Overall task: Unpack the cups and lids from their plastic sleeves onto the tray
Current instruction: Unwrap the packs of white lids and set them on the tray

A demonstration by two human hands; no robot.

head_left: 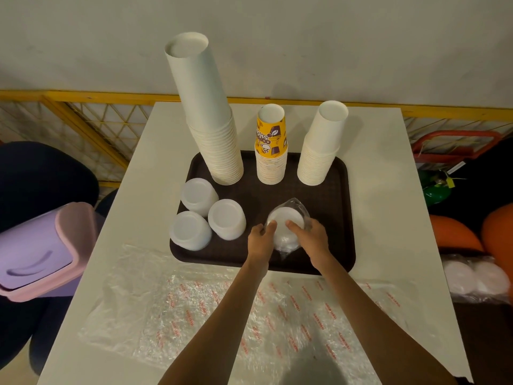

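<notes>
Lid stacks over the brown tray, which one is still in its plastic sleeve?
The rightmost white plastic lid stack: a clear plastic sleeve wraps it; the three stacks to its left stand bare on the brown tray.

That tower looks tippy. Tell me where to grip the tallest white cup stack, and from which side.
Probably low, around the banded rims of the tallest white cup stack, from its left: it is tall, and the yellow-topped stack crowds its right.
</notes>
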